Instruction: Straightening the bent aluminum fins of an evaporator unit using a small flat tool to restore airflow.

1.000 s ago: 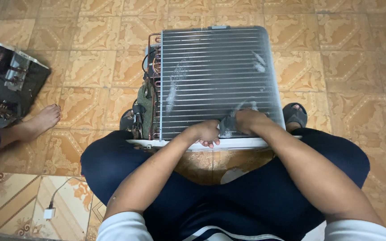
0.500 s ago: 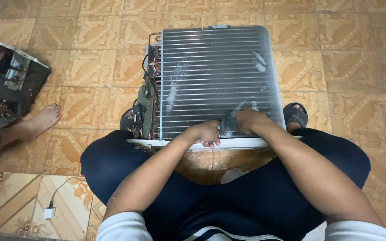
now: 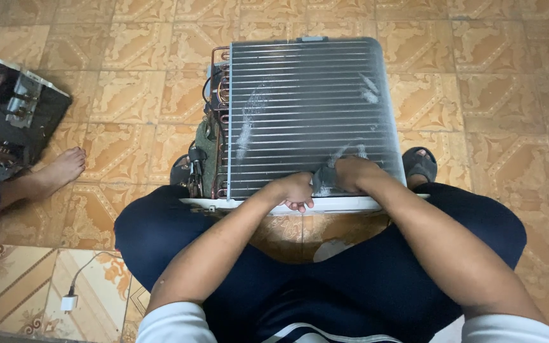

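A finned metal coil unit point(image 3: 306, 108) with copper pipes and wiring on its left side stands on the tiled floor between my knees. My right hand point(image 3: 351, 173) presses a dark grey cloth point(image 3: 323, 178) against the fins near the lower edge. My left hand point(image 3: 297, 190) rests curled over the white bottom rim point(image 3: 236, 204) of the unit, right beside the cloth. Pale scuffed streaks mark the fins above my hands.
Another person's bare foot point(image 3: 58, 171) lies on the tiles at the left, beside a dark opened appliance casing point(image 3: 7, 114). A white plug with cable point(image 3: 69, 302) sits at the lower left. My sandalled foot point(image 3: 419, 164) shows right of the unit.
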